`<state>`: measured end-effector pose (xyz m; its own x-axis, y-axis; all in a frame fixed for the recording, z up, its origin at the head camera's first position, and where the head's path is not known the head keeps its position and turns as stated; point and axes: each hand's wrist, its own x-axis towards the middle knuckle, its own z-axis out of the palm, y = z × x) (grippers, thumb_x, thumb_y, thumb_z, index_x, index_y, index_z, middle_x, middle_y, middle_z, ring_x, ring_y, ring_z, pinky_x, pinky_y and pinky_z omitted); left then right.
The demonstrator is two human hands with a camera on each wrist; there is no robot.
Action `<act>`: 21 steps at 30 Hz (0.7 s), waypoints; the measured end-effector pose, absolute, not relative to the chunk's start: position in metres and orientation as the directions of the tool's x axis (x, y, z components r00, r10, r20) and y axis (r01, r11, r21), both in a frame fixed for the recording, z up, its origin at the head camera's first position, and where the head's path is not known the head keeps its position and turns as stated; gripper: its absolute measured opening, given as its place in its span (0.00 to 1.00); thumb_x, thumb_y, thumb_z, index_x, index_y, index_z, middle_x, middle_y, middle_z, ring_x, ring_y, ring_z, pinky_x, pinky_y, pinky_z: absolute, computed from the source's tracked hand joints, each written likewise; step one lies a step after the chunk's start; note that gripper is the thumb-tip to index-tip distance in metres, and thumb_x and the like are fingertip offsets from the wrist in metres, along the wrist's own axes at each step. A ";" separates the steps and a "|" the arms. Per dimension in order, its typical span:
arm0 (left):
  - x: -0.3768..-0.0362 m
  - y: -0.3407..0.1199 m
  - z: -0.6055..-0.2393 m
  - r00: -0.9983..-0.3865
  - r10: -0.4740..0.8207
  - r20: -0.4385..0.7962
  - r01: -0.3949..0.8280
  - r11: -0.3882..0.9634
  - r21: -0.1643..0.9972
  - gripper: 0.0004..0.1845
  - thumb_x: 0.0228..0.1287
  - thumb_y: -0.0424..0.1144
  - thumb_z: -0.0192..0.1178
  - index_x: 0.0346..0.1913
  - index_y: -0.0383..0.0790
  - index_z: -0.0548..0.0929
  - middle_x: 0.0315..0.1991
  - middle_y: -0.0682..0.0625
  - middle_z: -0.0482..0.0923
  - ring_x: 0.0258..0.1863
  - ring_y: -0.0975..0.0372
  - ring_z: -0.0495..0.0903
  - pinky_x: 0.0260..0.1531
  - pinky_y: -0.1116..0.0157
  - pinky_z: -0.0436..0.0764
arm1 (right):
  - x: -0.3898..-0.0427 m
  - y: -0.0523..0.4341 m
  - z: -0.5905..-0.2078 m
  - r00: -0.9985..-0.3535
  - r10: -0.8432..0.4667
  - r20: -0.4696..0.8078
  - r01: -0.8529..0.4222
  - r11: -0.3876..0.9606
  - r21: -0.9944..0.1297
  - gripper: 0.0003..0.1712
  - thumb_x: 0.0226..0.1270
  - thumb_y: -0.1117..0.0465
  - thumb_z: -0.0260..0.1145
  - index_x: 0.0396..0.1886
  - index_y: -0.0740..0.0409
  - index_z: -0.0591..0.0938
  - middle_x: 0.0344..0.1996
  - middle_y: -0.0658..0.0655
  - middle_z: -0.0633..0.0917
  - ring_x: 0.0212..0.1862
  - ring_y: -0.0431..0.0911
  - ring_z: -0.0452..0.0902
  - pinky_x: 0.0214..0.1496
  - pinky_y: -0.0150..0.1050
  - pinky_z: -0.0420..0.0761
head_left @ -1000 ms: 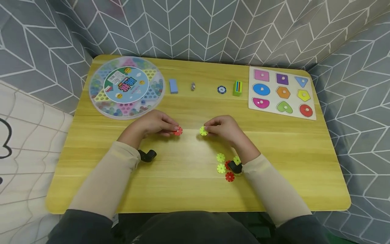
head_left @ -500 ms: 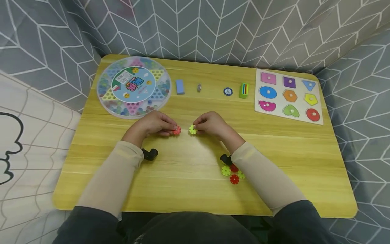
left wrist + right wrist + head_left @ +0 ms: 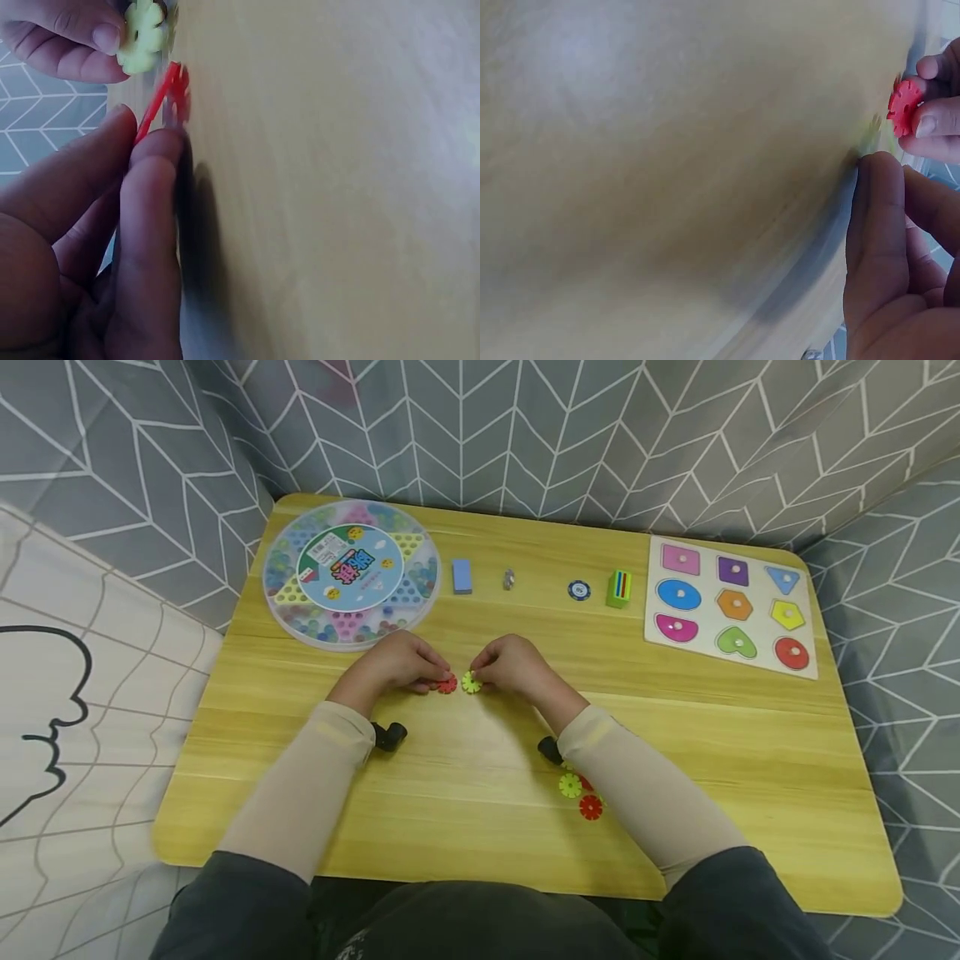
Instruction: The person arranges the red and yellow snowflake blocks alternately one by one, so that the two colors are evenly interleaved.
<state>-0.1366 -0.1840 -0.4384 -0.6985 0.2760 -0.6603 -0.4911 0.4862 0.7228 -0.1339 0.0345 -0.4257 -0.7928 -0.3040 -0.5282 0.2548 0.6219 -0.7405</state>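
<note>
Head view first: we see a round marble game box (image 3: 351, 572) at the far left of the yellow table (image 3: 750, 752), then a blue block (image 3: 462, 576), a small grey piece (image 3: 508, 579), a poker chip (image 3: 578, 590) and a green block (image 3: 618, 588) in a row along the far edge, and a shape puzzle board (image 3: 731, 604) at the far right.

Near the middle of the table, our left hand (image 3: 401, 663) pinches a red disc (image 3: 447, 684) between thumb and fingertips, the fingers curled together around it. In the left wrist view we see that disc (image 3: 161, 101) edge-on, held just above the wood.

Just beside it, our right hand (image 3: 510, 667) pinches a green disc (image 3: 471, 682), its fingers likewise clamped on it. The two discs sit almost touching, edge to edge; we cannot tell whether they meet. In the right wrist view the red disc (image 3: 904, 106) shows clearly, while the green one is blurred.

Nearer to us, by the right sleeve (image 3: 637, 785), a few loose discs (image 3: 579, 795) lie on the table, green and red together.
</note>
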 end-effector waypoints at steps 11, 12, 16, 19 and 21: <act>-0.140 -0.189 -0.442 -0.710 0.232 -0.665 -0.496 0.506 0.706 0.11 0.66 0.38 0.73 0.47 0.36 0.91 0.37 0.46 0.88 0.30 0.63 0.84 0.33 0.67 0.86 | -0.130 0.031 -0.428 -0.852 -0.282 -0.441 0.134 0.696 -0.706 0.05 0.68 0.64 0.74 0.40 0.61 0.91 0.34 0.54 0.88 0.33 0.47 0.84 0.35 0.35 0.83; -0.141 -0.189 -0.442 -0.711 0.231 -0.664 -0.495 0.507 0.706 0.11 0.66 0.38 0.73 0.47 0.36 0.92 0.38 0.46 0.88 0.31 0.63 0.84 0.33 0.67 0.86 | -0.130 0.031 -0.429 -0.857 -0.280 -0.432 0.128 0.697 -0.706 0.05 0.67 0.64 0.74 0.40 0.61 0.91 0.34 0.54 0.88 0.32 0.46 0.83 0.35 0.35 0.82; -0.141 -0.191 -0.441 -0.715 0.232 -0.660 -0.492 0.504 0.710 0.10 0.66 0.37 0.73 0.47 0.37 0.92 0.40 0.45 0.89 0.32 0.62 0.85 0.35 0.66 0.87 | -0.130 0.032 -0.433 -0.869 -0.275 -0.411 0.126 0.682 -0.721 0.05 0.68 0.63 0.74 0.40 0.60 0.90 0.33 0.54 0.88 0.31 0.45 0.82 0.34 0.35 0.82; -0.140 -0.192 -0.441 -0.717 0.238 -0.655 -0.491 0.494 0.718 0.10 0.66 0.36 0.72 0.48 0.36 0.91 0.42 0.44 0.88 0.33 0.62 0.85 0.36 0.65 0.87 | -0.130 0.033 -0.435 -0.866 -0.264 -0.426 0.168 0.648 -0.743 0.05 0.68 0.64 0.73 0.41 0.62 0.89 0.33 0.55 0.88 0.31 0.45 0.83 0.34 0.35 0.83; -0.140 -0.192 -0.441 -0.720 0.241 -0.651 -0.493 0.483 0.724 0.11 0.66 0.35 0.73 0.48 0.36 0.91 0.44 0.44 0.88 0.32 0.62 0.85 0.36 0.65 0.87 | -0.130 0.033 -0.435 -0.862 -0.257 -0.437 0.195 0.627 -0.754 0.05 0.68 0.65 0.73 0.41 0.62 0.88 0.33 0.56 0.88 0.32 0.46 0.84 0.34 0.36 0.84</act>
